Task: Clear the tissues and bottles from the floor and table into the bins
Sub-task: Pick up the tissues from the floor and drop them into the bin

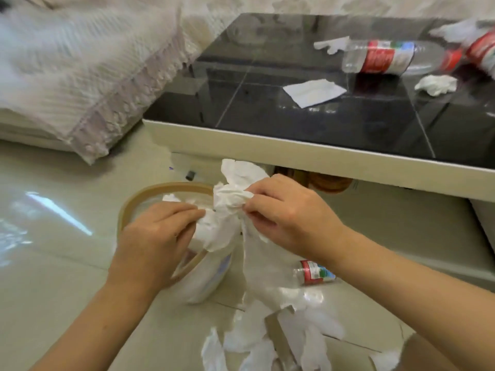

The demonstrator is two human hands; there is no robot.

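Note:
Both hands hold a bunch of white tissue (pixel 233 199) over a round bin with a tan rim (pixel 150 192). My left hand (pixel 158 236) pinches its lower part above the bin's opening. My right hand (pixel 284 210) grips the crumpled top, and a long strip (pixel 254 266) hangs from it to the floor. More tissue (pixel 249 344) lies piled on the floor below. A small clear bottle with a red label (pixel 313 273) lies on the floor under my right wrist. On the black table (pixel 267 124) lie a bottle (pixel 388 57), a flat tissue (pixel 314 92) and a crumpled tissue (pixel 436 84).
A second red-labelled bottle (pixel 482 49) and another tissue (pixel 332 44) sit at the table's far right. A sofa with a lace cover (pixel 80 76) stands at the left. The floor is pale glossy tile (pixel 53 263). Brown round objects (pixel 329 183) show under the table.

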